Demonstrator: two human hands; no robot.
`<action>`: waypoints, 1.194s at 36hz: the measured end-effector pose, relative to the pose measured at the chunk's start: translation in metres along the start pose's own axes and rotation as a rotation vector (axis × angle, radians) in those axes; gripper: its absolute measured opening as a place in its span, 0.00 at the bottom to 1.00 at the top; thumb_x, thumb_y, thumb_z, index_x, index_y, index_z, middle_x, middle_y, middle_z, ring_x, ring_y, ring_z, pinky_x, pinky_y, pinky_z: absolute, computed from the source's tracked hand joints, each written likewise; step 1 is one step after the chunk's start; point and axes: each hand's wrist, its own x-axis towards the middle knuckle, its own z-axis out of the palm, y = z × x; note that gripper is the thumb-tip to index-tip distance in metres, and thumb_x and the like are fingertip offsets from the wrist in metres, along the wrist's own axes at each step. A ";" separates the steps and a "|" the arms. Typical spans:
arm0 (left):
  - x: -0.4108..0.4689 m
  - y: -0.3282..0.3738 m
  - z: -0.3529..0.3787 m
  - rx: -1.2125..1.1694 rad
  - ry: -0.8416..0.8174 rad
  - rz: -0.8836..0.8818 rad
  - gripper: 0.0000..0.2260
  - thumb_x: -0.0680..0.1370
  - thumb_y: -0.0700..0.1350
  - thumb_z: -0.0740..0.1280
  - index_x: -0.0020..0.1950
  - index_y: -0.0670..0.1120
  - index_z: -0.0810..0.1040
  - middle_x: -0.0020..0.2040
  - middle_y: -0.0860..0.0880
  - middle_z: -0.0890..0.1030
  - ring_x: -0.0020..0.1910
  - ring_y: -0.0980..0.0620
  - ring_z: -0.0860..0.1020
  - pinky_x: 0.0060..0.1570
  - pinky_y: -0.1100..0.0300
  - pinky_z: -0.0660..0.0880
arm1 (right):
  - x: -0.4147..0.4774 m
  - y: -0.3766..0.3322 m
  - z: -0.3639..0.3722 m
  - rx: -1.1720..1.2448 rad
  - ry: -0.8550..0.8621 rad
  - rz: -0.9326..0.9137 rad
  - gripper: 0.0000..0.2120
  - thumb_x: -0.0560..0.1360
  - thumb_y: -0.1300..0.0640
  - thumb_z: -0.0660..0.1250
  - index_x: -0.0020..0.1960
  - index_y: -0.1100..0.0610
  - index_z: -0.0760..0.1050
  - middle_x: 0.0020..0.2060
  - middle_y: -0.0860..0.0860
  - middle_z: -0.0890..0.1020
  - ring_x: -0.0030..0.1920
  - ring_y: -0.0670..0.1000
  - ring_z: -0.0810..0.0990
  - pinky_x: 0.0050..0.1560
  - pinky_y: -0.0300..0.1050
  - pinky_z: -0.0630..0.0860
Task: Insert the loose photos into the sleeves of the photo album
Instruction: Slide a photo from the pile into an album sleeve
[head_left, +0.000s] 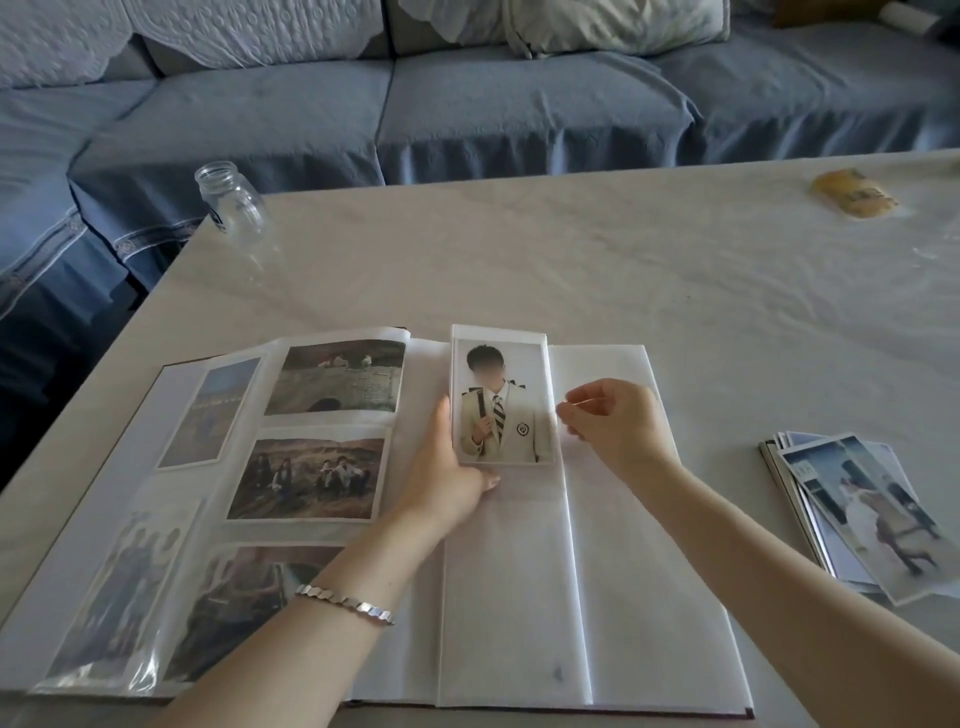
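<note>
The photo album (519, 597) lies open on the table. Its left page holds several photos in sleeves. A portrait photo (501, 410) of a person in a cream jacket sits at the top of the right page, partly inside a sleeve. My left hand (447, 467) grips the photo's left and lower edge, thumb under its bottom. My right hand (608, 421) hovers at the photo's right edge with fingertips pinched together, apparently on the clear sleeve film. A stack of loose photos (857, 514) lies to the right of the album.
A clear glass jar (231, 200) stands near the table's far left corner. A yellow packet (854, 200) lies at the far right. A blue sofa (467, 104) runs behind the table (571, 260).
</note>
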 end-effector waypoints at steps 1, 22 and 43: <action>0.001 0.002 0.001 0.032 0.010 -0.008 0.36 0.72 0.32 0.70 0.71 0.55 0.59 0.55 0.63 0.71 0.57 0.59 0.72 0.43 0.77 0.67 | -0.005 0.003 -0.007 -0.037 0.041 -0.050 0.02 0.72 0.59 0.70 0.44 0.54 0.79 0.35 0.44 0.81 0.37 0.44 0.78 0.34 0.29 0.70; -0.018 0.011 0.030 0.547 0.091 0.364 0.22 0.75 0.36 0.66 0.68 0.47 0.70 0.71 0.49 0.57 0.71 0.51 0.53 0.59 0.68 0.55 | -0.050 0.111 -0.118 -1.063 0.278 -0.147 0.18 0.45 0.66 0.80 0.28 0.63 0.72 0.21 0.60 0.75 0.22 0.57 0.77 0.30 0.45 0.76; -0.037 0.062 0.067 -0.242 -0.289 0.015 0.08 0.79 0.37 0.62 0.53 0.45 0.79 0.47 0.43 0.84 0.45 0.48 0.83 0.43 0.58 0.80 | -0.088 0.035 -0.064 -0.604 0.111 -0.806 0.21 0.80 0.46 0.55 0.54 0.57 0.81 0.55 0.50 0.82 0.58 0.49 0.79 0.65 0.45 0.67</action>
